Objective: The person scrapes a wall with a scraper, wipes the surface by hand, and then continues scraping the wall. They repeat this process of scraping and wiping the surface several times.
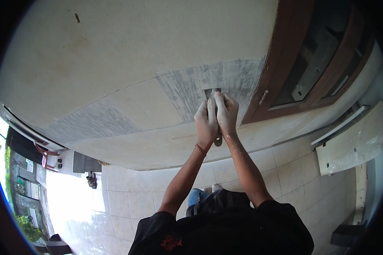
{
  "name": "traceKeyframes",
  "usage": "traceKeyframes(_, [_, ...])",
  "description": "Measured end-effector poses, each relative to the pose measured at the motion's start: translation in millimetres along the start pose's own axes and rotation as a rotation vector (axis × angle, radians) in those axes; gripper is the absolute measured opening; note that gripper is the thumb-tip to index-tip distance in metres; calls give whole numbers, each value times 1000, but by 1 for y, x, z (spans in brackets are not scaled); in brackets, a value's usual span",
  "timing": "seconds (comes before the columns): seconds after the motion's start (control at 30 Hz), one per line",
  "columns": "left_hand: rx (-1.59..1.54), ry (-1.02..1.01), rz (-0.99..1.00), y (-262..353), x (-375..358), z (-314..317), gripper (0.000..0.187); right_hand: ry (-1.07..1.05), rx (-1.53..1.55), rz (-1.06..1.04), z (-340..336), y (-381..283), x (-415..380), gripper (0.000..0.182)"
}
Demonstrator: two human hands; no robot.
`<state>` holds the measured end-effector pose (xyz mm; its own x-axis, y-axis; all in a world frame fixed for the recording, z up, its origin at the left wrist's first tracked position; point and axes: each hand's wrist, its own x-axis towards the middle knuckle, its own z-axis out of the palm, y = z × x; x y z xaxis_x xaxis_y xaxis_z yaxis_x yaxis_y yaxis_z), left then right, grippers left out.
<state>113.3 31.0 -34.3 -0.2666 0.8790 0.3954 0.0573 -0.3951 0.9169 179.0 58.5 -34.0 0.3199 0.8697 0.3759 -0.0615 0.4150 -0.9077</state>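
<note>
Both of my hands grip one putty knife [212,92], its wide dark blade up against the wall and its handle end poking out below my wrists. My left hand [206,120] wraps the handle from the left, and my right hand [227,111] closes round it from the right, with the thumb near the blade. White dust coats the fingers. Behind the blade lies a grey, streaky scraped patch [174,91] on the cream wall [140,46]. A second grey patch [95,119] sits further left, with a cream section between the two.
A brown wooden window frame [266,95] with glass borders the patch on the right. Below runs a tiled floor [127,191]. A plastic-wrapped panel [349,142] leans at the right. Sandals [91,180] and a reddish chair [46,156] stand at the left, near bright daylight.
</note>
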Motion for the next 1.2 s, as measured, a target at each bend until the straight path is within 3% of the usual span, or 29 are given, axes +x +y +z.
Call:
traceKeyframes(0.1, [44, 6, -11, -34, -12, -3, 31, 17, -67, -54, -7, 34, -11, 40])
traceKeyframes(0.17, [26, 20, -22, -56, -17, -3, 31, 20, -20, 70, -6, 48, -17, 39])
traceKeyframes(0.27, [1, 1, 39, 17, 14, -1, 33, -23, -93, -80, 6, -18, 10, 37])
traceKeyframes(0.33, [-77, -12, -8, 29, 21, 0, 32, -27, -29, -34, 10, -27, 11, 37])
traceKeyframes(0.43, [56, 22, 64, -21, 1, -5, 30, 17, -53, -94, 5, 14, 0, 38])
traceKeyframes(0.5, [53, 55, 40, -66, -25, -9, 29, 15, -155, -97, -4, 61, -26, 39])
traceKeyframes(0.57, [53, 51, -25, -77, -32, -13, 30, 11, -143, -84, -3, 60, -26, 39])
traceKeyframes(0.67, [63, 40, 58, -26, -2, -15, 30, 4, -122, -91, 12, 11, -10, 39])
traceKeyframes(0.73, [-61, 32, 13, -7, 9, -12, 31, -11, -76, -60, 21, -22, 6, 38])
traceKeyframes(0.77, [-128, 29, 2, -3, 13, -10, 31, 2, -102, -87, 18, -15, 2, 38])
traceKeyframes(0.83, [36, 44, 42, -30, -1, -14, 32, 26, -144, -171, 13, 16, -7, 38])
traceKeyframes(0.93, [15, 60, -33, -69, -23, -15, 33, -16, -79, -5, 2, 56, -25, 38])
traceKeyframes(1.07, [39, 38, 72, -5, 4, -16, 31, -19, -55, -17, 18, -6, -3, 39])
traceKeyframes(1.2, [49, 45, 19, -15, 1, -15, 33, 4, -69, -32, 13, 15, -8, 40])
